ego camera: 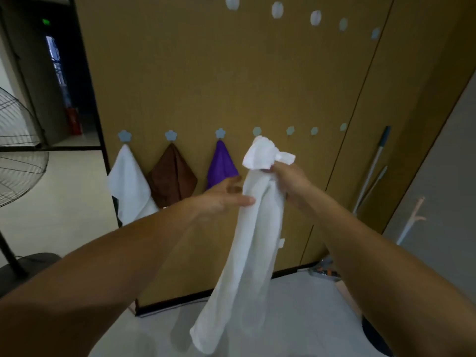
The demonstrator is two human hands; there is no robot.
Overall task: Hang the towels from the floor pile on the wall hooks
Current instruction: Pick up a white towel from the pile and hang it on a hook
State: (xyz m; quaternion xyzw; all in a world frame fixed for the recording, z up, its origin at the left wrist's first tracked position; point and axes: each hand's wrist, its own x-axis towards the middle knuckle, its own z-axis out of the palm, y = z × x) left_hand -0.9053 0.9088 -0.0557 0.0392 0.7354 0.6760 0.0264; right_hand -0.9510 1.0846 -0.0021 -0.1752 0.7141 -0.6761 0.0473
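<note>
A long white towel (247,253) hangs down in front of me. My right hand (291,184) grips its bunched top just below an empty blue flower hook (257,130). My left hand (224,194) touches the towel's left side with straight fingers. On the brown wall, a white towel (128,184), a brown towel (171,176) and a purple towel (221,166) hang from three blue hooks on the left. The floor pile is out of view.
More empty blue hooks (290,130) run to the right, and a higher row of pale hooks (277,9) sits near the top. A mop handle (373,166) leans at the right. A standing fan (18,150) is at the left.
</note>
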